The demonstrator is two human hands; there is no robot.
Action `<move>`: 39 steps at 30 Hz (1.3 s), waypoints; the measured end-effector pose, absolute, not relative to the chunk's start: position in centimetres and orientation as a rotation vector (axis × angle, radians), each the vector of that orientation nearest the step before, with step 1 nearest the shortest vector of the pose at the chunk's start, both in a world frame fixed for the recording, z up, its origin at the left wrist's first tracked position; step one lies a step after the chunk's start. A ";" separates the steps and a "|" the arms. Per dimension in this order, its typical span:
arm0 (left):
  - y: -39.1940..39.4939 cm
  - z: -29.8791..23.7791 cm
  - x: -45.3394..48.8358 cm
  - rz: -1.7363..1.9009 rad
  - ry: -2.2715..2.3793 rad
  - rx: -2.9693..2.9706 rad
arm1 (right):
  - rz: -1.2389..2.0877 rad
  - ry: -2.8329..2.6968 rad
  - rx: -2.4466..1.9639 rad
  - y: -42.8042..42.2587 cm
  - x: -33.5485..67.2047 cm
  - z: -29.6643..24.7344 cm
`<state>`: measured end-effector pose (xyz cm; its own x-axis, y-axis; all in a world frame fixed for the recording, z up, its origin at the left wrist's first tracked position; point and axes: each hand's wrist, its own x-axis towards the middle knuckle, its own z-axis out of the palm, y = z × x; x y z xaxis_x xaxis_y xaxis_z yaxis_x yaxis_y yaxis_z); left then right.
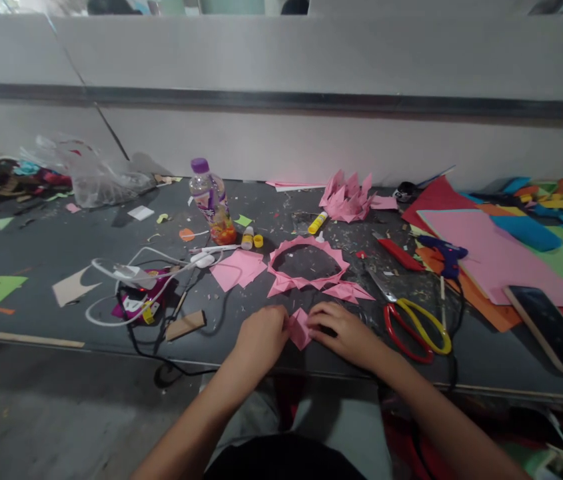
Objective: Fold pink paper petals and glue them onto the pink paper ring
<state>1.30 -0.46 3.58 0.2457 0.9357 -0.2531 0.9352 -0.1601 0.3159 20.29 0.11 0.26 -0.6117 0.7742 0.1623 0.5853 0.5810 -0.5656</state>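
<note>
A small pink paper square, turned like a diamond and seemingly creased, lies at the table's front edge between my hands. My left hand is closed, its fingertips gripping the left corner. On the opposite corner, the fingers of my right hand are bent with their tips pressing the paper. Just beyond stands a ring of folded pink paper points, with a pointed folded piece at its lower right. A stack of pink paper squares lies to the left of the ring.
Scissors and a blue glue gun lie right, beside coloured sheets and a phone. Left are a drink bottle, a purple power strip and cables. A pink paper crown-like piece stands behind.
</note>
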 end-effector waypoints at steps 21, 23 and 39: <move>0.8 4.5 2.2 -0.173 1.724 2.178 | 0.650 -2.249 -1.266 -0.1 19.4 -0.2; 1.2 4.8 2.5 -0.217 1.710 2.165 | 0.694 -2.192 -1.338 0.2 19.4 -0.4; 0.1 4.5 2.4 -0.078 1.897 1.976 | 0.540 -2.147 -1.546 -0.6 18.5 -0.6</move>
